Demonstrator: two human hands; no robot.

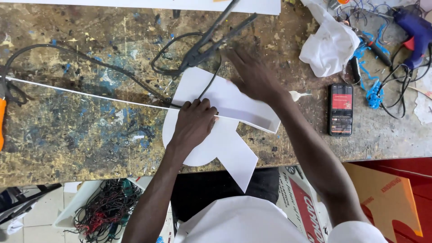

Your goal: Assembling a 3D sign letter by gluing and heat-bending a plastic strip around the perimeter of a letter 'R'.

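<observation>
Pressing down on a white cut-out sheet (216, 135), the left hand (194, 122) rests with its fingers curled into a loose fist, knuckles on top of the sheet near its upper edge; whether it grips anything under the fist cannot be told. The sheet lies at the near edge of a paint-stained workbench (81, 130), its rounded part and a pointed flap hanging slightly over that edge. The right hand (252, 74) lies flat just beyond, fingers stretched out and spread, palm down on the upper part of the sheet, holding nothing. A long white strip (90, 94) runs from the left side of the bench to the sheet. Dark metal shears (211, 42) sit just above the sheet beside the right hand's fingertips, with a black cable (90, 60) looping past them. Off to the right, well apart from the hands, lie a smartphone (341, 109) with a lit screen, a crumpled white cloth (328, 42) and a blue glue gun (416, 31) among tangled wires
</observation>
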